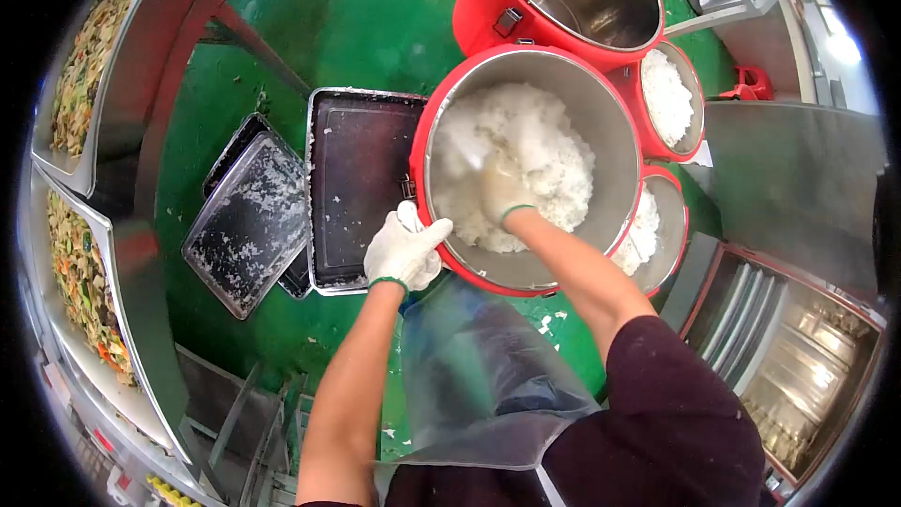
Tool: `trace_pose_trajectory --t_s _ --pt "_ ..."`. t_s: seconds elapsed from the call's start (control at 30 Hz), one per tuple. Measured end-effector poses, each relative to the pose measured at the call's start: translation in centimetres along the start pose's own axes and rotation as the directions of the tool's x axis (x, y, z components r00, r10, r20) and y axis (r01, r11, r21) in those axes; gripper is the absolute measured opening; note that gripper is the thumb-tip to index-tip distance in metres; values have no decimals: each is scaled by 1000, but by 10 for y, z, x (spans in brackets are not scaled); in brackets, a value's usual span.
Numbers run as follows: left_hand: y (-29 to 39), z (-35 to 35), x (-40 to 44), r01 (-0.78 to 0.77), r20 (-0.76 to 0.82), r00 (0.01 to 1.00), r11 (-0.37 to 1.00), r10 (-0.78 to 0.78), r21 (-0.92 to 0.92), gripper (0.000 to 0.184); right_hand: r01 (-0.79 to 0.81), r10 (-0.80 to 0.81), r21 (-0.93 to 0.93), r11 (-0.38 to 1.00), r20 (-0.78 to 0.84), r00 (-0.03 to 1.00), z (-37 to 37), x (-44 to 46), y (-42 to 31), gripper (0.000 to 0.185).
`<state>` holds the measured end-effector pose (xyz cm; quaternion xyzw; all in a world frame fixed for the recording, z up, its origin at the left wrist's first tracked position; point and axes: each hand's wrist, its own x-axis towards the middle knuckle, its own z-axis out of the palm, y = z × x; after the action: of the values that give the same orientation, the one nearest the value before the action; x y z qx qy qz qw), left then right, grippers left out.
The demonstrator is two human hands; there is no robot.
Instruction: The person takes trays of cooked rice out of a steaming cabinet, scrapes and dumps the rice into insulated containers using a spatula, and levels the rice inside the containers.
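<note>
A round red insulated barrel [615,131] with a steel lining stands before me, holding a mound of white cooked rice [554,155]. My left hand [405,249], in a white glove, is closed on the barrel's near-left rim. Inside the barrel, my right hand [504,190], also gloved, is down at the rice. Steam and motion blur its fingers, which look closed. A pale, blurred shape [466,144] extends from them to the left; I cannot tell what it is.
Behind stands another red barrel [474,9] with a bare steel inside. Two rice-filled containers [668,94] [648,230] are at right. Black trays [366,188] [249,225] with rice scraps lie left on the green floor [310,28]. Vegetable-filled trays [103,263] stand far left; an open steel cabinet [788,357] right.
</note>
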<state>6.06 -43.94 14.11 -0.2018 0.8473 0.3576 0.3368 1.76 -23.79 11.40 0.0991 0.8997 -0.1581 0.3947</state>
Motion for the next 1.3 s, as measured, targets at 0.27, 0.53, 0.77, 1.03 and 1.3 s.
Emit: trace_pose_trajectory --t_s 0.27,0.53,0.77,1.03,1.3 --pt "-4 -1 3 36 132 991 992 -20 -123 76 -122 127 -145 982 20 992 -61 -67 73 68" --pt "2 4 1 96 92 992 991 -87 -93 52 167 -211 -341 925 -99 972 -23 69 26 66" --pt "12 -9 -10 81 100 993 988 -68 -135 76 -169 165 149 974 40 985 -74 -76 68 55" --pt "-5 8 1 55 79 996 984 -42 -170 79 -209 283 608 766 -26 959 32 109 74 29" --pt "0 7 -5 85 68 995 987 -77 -134 82 -98 95 -108 989 -34 995 -119 50 61 59"
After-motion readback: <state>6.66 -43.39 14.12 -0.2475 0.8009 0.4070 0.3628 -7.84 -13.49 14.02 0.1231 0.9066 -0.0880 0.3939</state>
